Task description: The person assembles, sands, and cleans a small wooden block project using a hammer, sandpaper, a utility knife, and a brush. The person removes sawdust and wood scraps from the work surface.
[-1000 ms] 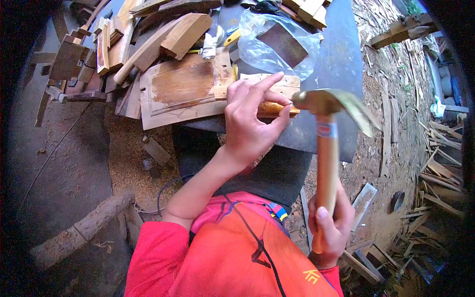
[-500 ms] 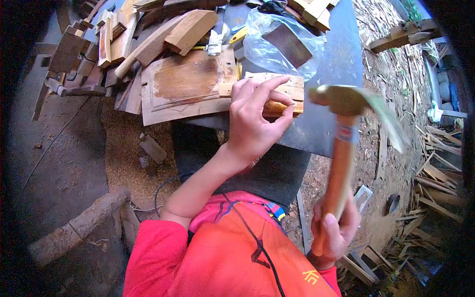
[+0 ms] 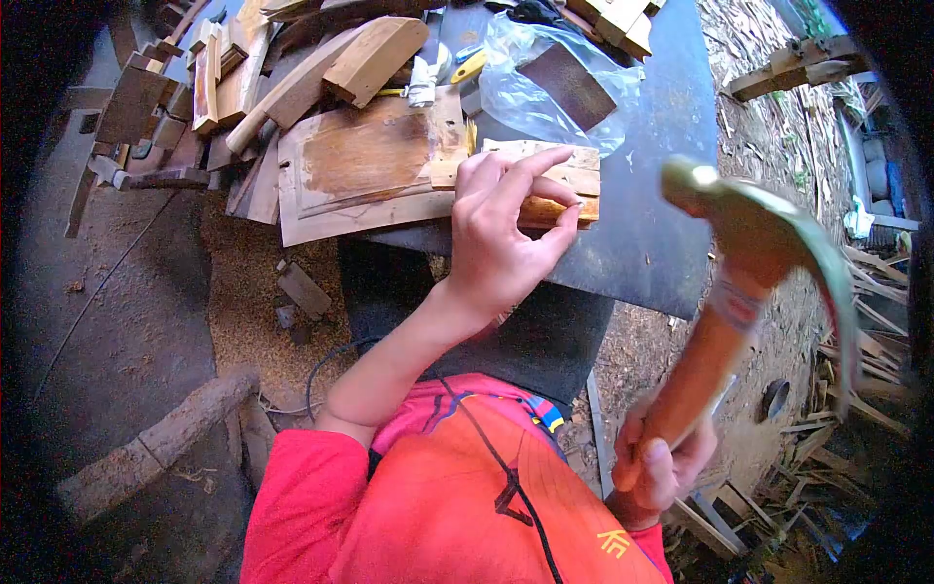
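My left hand (image 3: 501, 229) rests over a small wooden block (image 3: 564, 175) near the front edge of the table. Its thumb and a fingertip pinch together at the block's right end; a tiny dark tip, perhaps a nail, shows there but is too small to be sure. In my right hand (image 3: 666, 453) is a claw hammer (image 3: 725, 321), gripped low on its wooden handle. The hammer's metal head is raised to the right of the block, apart from it. A flat wooden panel (image 3: 365, 156) lies to the left of the block.
Wood pieces (image 3: 375, 58) are heaped at the back left of the table (image 3: 632, 263). A clear plastic bag (image 3: 506, 68) with a dark brown rectangular piece (image 3: 569, 86) lies behind the block. A log (image 3: 161, 448) stands at the lower left; scrap wood litters the right.
The hammer in my right hand has moved right, away from the block, and its handle tilts further right. My left hand has hardly moved.
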Demonstrator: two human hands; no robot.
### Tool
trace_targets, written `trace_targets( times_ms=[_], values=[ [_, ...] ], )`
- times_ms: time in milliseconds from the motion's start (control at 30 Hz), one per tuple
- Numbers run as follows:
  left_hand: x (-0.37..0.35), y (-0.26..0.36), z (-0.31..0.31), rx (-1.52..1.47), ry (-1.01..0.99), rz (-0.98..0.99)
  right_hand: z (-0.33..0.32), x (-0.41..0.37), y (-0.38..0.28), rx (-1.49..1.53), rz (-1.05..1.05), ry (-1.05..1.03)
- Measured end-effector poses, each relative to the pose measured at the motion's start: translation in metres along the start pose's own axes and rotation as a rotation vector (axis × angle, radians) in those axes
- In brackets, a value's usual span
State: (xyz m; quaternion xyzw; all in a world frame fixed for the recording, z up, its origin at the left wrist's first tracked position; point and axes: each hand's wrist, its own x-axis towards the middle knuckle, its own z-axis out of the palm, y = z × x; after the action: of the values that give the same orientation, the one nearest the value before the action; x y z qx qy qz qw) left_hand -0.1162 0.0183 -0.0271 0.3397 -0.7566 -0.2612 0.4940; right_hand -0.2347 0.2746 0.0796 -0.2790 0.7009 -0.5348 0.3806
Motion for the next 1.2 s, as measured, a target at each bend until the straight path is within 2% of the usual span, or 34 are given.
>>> trace_targets(
  times_ms=[133,300,433,500,567,700,800,900,1067,1200],
  values=[
    [-0.001,0.0,0.0,0.009,-0.006,0.0,0.014,0.021,-0.016,-0.279,0.131,-0.051],
    [-0.001,-0.001,0.0,0.012,-0.002,0.006,-0.004,0.004,-0.003,-0.142,0.02,-0.042],
    [0.0,0.0,0.0,0.014,0.002,0.013,0.011,0.017,-0.021,-0.145,0.225,-0.022],
    [-0.001,0.0,0.001,0.011,-0.007,0.004,0.021,0.021,-0.019,-0.103,0.168,0.074],
    [-0.002,0.0,0.0,0.02,-0.021,-0.013,0.016,0.015,-0.011,0.151,0.015,0.099],
    [0.006,0.003,-0.016,0.014,-0.122,0.035,0.009,0.021,-0.003,0.233,-0.139,0.162],
    [0.021,-0.004,-0.046,0.142,-0.293,0.095,0.005,0.023,-0.005,0.178,-0.031,0.177],
    [0.031,-0.018,-0.056,0.201,-0.373,0.136,0.011,0.026,-0.006,0.158,0.052,0.153],
    [0.036,-0.022,-0.054,0.253,-0.429,0.161,0.01,0.029,0.0,0.114,0.106,0.02],
    [0.032,-0.03,-0.052,0.217,-0.441,0.108,0.015,0.026,-0.003,0.103,0.138,0.018]
  ],
)
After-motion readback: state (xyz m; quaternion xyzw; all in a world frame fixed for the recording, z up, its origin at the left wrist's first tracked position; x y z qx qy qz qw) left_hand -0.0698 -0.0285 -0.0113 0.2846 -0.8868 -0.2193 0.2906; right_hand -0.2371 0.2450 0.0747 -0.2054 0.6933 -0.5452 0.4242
